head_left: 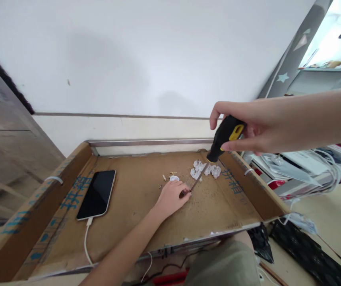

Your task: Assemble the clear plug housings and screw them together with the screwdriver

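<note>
The right hand (249,127) gripped a screwdriver (227,134) with a black-and-yellow handle, its fingers (221,109) closed around the handle, which was raised above a shallow cardboard tray (255,186). The metal shaft (199,178) slanted down and left, its tip ending at the left hand (170,198). That hand lay low over the tray's brown floor with its fingers (185,190) curled inward, though whether they pinched anything small was impossible to tell. Just beyond it, near the shaft, lay a cluster of clear plastic plug housings (204,169), with a small white round piece (174,178) and a few tiny brass pins (169,174) to the left. Dark specks were scattered over the cardboard around them. Blue printed characters (233,180) ran along the tray's inner sides. Further left in the tray lay a black smartphone (96,194), its white charging cable (86,242) running toward the near edge. Beyond the right side of the tray were papers (295,163) and a loop of white cable (330,171), and a black mesh item (307,254) lay low on the right. Khaki clothing (224,266) showed at the bottom, and a white wall (128,59) rose behind the tray.
</note>
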### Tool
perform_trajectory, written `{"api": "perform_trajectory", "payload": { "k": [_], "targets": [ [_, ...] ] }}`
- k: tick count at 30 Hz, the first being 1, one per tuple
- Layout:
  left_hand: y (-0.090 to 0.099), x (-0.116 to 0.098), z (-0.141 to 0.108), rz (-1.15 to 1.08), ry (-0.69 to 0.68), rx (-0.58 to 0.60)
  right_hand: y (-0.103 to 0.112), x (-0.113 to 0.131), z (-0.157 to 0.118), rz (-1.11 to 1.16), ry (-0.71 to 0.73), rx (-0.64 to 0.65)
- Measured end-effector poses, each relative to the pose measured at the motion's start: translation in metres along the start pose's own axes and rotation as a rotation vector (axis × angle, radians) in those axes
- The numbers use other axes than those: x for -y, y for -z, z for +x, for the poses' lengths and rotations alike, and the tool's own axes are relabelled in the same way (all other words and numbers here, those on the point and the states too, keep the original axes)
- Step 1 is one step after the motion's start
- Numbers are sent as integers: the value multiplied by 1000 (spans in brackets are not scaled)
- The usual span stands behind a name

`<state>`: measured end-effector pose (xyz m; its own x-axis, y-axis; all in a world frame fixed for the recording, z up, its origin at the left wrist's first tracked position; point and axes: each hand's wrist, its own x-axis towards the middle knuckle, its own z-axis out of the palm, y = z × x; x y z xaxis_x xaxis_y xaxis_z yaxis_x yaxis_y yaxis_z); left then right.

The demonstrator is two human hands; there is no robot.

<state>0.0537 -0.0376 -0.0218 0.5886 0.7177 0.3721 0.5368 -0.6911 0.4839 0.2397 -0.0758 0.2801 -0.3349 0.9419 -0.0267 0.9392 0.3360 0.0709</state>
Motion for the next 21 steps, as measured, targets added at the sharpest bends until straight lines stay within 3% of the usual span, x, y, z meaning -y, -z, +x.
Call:
{"api": "perform_trajectory", "payload": {
  "k": [2,6,9,13,15,21],
  "targets": [
    [0,0,0,-2,5,-2,-1,3,2,-94,-43,50],
    [0,0,1,3,11,4,-2,21,1,-169,-100,-112],
    [1,-1,1,12,15,5,-2,31,-4,-98,-68,-157],
    [1,-3,1,15,24,-6,2,31,-7,22,43,8],
    [1,-3,2,9,25,-7,1,26,-5,-35,23,15],
    [0,-1,2,-19,29,-17,-11,14,3,-280,-20,-248]
  ]
}}
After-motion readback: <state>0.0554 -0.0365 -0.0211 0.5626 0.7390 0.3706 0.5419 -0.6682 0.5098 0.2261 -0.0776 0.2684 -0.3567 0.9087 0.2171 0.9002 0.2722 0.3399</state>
